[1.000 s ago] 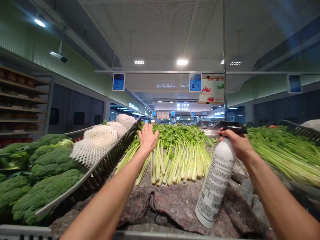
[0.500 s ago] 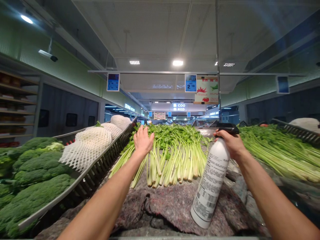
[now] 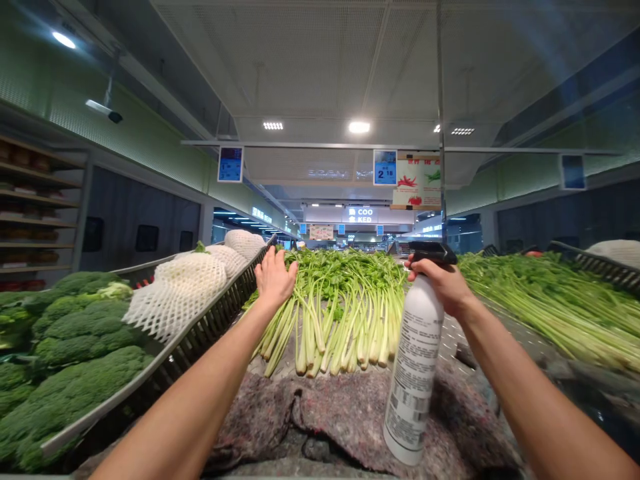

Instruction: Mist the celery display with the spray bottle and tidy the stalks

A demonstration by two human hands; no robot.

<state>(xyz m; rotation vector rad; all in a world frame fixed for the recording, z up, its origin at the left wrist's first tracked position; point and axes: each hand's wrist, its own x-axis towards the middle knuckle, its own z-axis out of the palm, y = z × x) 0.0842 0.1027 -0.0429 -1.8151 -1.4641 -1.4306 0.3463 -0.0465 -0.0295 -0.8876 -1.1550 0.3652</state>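
My right hand [image 3: 443, 283] grips a white spray bottle [image 3: 414, 373] by its black trigger head [image 3: 431, 252]. The bottle is nearly upright, its nozzle pointing left, with printed text on the side facing me. Left of centre, my left hand [image 3: 276, 275] reaches out with fingers apart, at the left edge of the celery [image 3: 345, 327]. Whether its fingertips touch the leaves I cannot tell. The stalks lie side by side, cut ends toward me and leaves at the back. In front of them is a rumpled grey-brown felt blanket [image 3: 345, 413].
On the left, a black slatted divider [image 3: 200, 333] separates the celery from broccoli [image 3: 85, 333] and produce in white foam nets [image 3: 180, 290]. A mirror at the right reflects more celery [image 3: 560, 307]. Price signs [image 3: 385, 167] hang from a rail overhead.
My left hand has shifted left, toward the divider. My right hand has brought the spray bottle left and turned it more upright.
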